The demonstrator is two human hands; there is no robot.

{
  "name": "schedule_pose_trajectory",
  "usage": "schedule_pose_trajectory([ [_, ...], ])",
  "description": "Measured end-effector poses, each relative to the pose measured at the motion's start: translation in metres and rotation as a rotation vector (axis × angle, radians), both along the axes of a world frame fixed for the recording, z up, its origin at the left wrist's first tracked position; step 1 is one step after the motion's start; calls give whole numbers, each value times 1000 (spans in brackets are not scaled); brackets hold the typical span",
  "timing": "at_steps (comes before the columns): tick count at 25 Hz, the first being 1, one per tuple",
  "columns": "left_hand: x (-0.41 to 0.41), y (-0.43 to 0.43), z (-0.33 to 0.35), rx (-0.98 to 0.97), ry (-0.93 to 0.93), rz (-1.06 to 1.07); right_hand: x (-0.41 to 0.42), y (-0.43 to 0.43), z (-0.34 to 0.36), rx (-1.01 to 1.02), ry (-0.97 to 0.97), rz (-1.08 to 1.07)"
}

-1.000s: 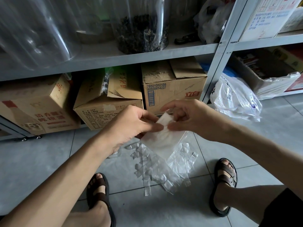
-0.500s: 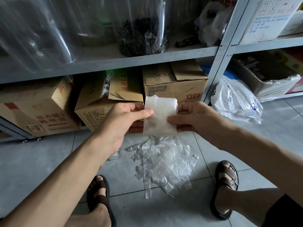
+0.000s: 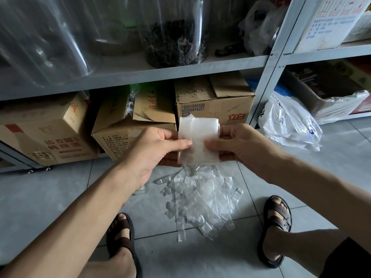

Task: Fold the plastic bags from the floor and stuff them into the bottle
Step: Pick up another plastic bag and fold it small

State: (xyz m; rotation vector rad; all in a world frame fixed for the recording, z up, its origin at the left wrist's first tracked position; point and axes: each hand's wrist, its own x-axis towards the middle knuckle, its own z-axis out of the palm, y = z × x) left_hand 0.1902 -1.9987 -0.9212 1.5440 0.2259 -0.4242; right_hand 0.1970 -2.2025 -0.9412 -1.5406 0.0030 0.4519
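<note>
Bag (image 3: 197, 141) has come up. A second ago it hung tilted low over the pile, with both hands bunched at its top corner. Now it stands upright and flat in front of the boxes (image 3: 214, 105), and it has barely shifted in the last half second.

Left hand (image 3: 152, 151) pinches the bag's left edge, thumb across the front and fingers behind. Right hand (image 3: 239, 145) pinches the right edge the same way. The two thumb tips nearly meet at mid-bag.

We read this as a fold made and being squared up. The piece looks too wide for a bottle neck, so we judge that another fold or a roll is needed before stuffing.

Pile (image 3: 200, 199) of clear bags lies on the floor tiles between the feet, near us, so most of the work remains.

Bottle: we cannot place it. A clear rim shows on the floor just under the left hand, mostly hidden.

Containers:
- Far shelf, left: a big clear jar (image 3: 50, 37), contents not discernible through the glare.
- Far shelf, middle: a clear jar (image 3: 176, 43) with dark dried matter in its lower part.
- Under the shelf: the middle box has its flaps open, insides hidden.
- Right: a white bag (image 3: 289, 123) slumped on the floor, contents unseen.
</note>
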Motion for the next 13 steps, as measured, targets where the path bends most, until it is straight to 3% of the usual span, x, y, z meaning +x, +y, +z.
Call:
schedule_pose_trajectory([
  [13,2,-1,7,-86,43,28,2,-4,8,134,100,-64],
])
